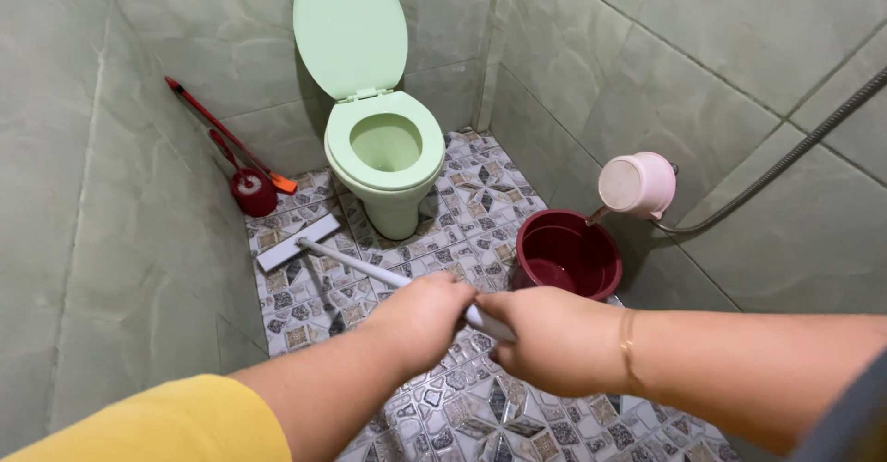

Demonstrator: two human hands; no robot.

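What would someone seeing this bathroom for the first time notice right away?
The pale green toilet stands against the back wall, lid up. In the foreground the left hand and right hand grip a white long-handled floor scrubber whose head rests on the patterned tile floor. A dark red bucket sits at the right wall, a pink dipper above it.

Small tiled cubicle. Walls [739, 46] are clad in large pale grey-green marbled tiles. Floor [480, 185] is laid with patterned geometric tiles in grey, white and brown. A mint-green toilet [383, 148] is set against the back wall, lid [349, 28] raised upright. A red toilet brush [248, 185] and a red-handled tool [226, 134] are leaned in the left corner. A dark red bucket [566, 254] is placed by the right wall, a pink dipper [637, 185] above it, a metal hose [785, 152] run along the tiles. Lighting is even.
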